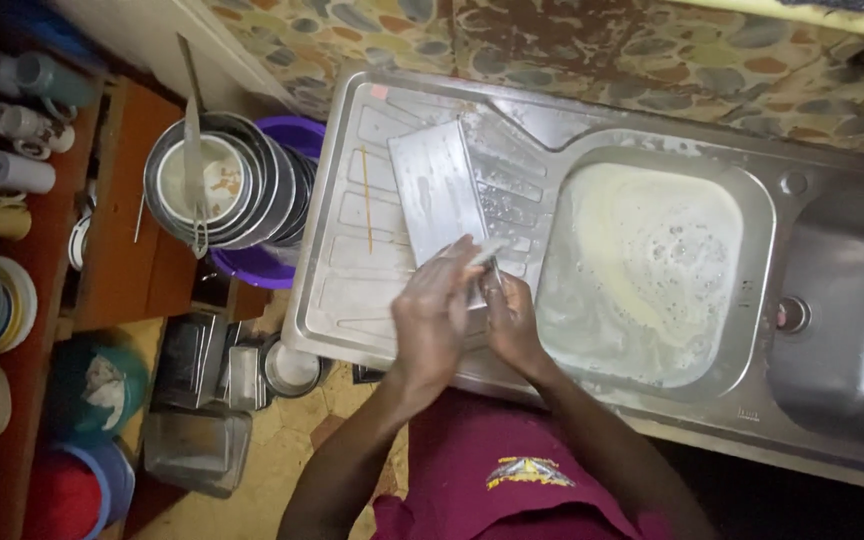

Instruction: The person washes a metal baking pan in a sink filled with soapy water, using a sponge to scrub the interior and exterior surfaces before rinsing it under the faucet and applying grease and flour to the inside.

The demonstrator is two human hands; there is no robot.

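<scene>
A flat rectangular metal tray (pixel 435 185) lies tilted on the ribbed draining board of the steel sink (pixel 352 250). My left hand (pixel 432 320) covers the tray's near end, fingers curled over its edge. My right hand (pixel 512 320) grips the same end from the right, next to the basin; a thin pale item pokes out between the fingers, too blurred to name. Both hands look wet and touch each other over the tray.
The left basin (pixel 652 270) holds cloudy, soapy water; a second basin (pixel 842 320) with a drain is to the right. A stack of metal bowls with a ladle (pixel 217 185) sits left of the sink over a purple basin. Shelves with cups and metal containers stand on the floor left.
</scene>
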